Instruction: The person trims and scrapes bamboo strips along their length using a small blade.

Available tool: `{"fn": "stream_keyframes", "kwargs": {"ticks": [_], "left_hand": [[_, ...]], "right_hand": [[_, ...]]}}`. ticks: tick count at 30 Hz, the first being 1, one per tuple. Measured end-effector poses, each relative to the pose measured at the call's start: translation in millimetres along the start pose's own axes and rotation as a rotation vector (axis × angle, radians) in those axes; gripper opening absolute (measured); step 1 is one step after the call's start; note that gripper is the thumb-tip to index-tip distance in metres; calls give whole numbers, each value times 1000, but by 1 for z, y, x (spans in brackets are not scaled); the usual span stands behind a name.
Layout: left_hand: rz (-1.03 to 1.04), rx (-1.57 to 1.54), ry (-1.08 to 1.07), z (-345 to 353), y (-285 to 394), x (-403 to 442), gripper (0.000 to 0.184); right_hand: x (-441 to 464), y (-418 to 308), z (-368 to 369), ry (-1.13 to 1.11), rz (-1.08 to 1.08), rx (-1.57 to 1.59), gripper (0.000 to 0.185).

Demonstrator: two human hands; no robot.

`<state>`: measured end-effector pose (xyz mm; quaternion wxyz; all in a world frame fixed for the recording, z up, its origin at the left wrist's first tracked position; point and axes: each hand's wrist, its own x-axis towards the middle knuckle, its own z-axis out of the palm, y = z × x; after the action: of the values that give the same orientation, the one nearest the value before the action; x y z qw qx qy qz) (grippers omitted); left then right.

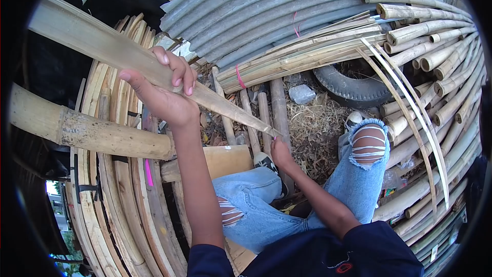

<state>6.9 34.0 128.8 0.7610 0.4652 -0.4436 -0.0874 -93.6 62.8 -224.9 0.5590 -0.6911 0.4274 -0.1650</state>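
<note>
A long split bamboo piece slants from the upper left down towards the middle of the view, its hollow inner side showing. My left hand grips it partway along, fingers curled over one edge and the thumb along the other. At its lower, narrow end, my right hand is closed in front of my knees. Something thin lies by those fingertips, too small to make out. Below the split piece, a thick bamboo pole sticks in from the left, close to my left forearm.
Bamboo slats are stacked on the left. A tied bundle of strips lies ahead, beside corrugated sheeting. Bamboo poles are piled on the right, with thin strips leaning there. A tyre and plastic bag lie on the littered ground.
</note>
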Motion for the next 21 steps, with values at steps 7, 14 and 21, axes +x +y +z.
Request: {"fn": "stream_keyframes", "kwargs": {"ticks": [7, 14, 21], "left_hand": [[27, 14, 34, -6, 0, 0, 63], [7, 22, 92, -28, 2, 3, 62], [15, -16, 30, -23, 3, 0, 60]], "right_hand": [[-14, -33, -9, 21, -92, 74, 21], [-20, -65, -12, -14, -194, 123, 21], [-6, -42, -7, 0, -75, 62, 21]]}}
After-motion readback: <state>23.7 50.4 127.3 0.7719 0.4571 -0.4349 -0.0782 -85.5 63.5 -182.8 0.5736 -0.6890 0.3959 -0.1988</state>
